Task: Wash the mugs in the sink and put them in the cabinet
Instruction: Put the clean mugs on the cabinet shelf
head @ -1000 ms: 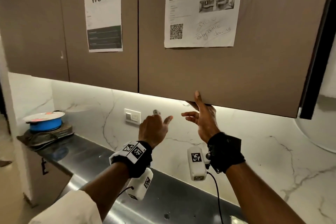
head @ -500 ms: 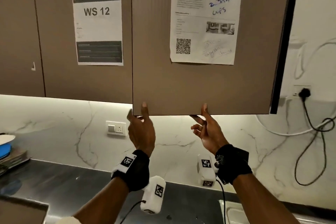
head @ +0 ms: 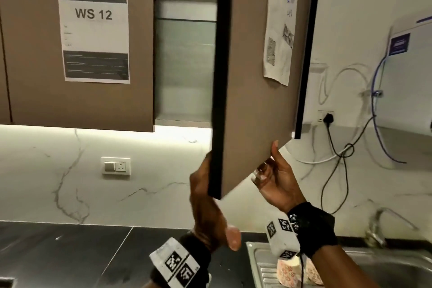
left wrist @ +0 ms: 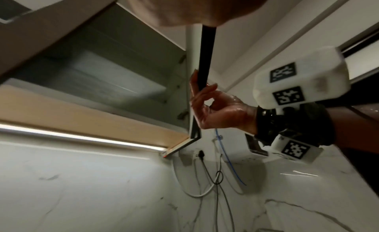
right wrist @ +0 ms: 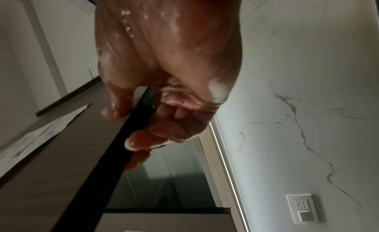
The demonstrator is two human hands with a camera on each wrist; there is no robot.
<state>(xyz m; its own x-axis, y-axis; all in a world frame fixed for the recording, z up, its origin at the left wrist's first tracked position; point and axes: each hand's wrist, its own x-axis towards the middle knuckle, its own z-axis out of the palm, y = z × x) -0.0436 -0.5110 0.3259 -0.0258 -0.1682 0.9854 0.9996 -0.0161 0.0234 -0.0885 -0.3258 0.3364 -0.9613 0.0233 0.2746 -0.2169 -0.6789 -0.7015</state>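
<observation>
My wet left hand (head: 208,208) and right hand (head: 278,182) both pinch the cabinet door (head: 254,100); soapy fingers could slip off its edge.

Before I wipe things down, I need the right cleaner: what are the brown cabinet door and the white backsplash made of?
The brown cabinet door looks like matte laminate, evenly coloured with a black edge. The white backsplash looks like polished marble or an imitation, with grey veins and a sheen.
</observation>
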